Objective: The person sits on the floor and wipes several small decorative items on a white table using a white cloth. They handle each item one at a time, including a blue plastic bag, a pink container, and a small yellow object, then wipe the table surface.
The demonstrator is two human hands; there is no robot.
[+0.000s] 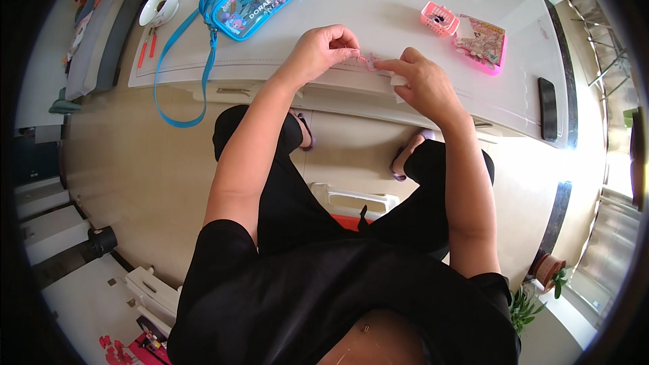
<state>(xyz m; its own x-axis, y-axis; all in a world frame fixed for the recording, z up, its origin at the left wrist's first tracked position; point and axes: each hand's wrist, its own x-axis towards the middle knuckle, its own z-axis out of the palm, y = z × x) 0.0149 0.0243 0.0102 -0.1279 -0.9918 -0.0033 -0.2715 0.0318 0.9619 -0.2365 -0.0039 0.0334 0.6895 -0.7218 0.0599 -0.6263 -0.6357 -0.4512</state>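
Near the front edge of the table, my left hand [323, 52] pinches one end of a thin pink strand [366, 60], too small to make out exactly. My right hand [427, 82] is just to the right, its index finger stretched toward the strand's other end and seeming to touch it. Under that finger, a small white piece [399, 81], like paper or tissue, is tucked against the curled fingers. The tips of the right thumb and other fingers are partly hidden.
On the white table [324, 0] lie a clear blue bag [253, 0] with its strap hanging over the edge, a pink basket [439, 19], a pink box [481, 42] and a black phone [547, 109]. At the left are red-handled pliers [147, 49] and a bowl [160, 5].
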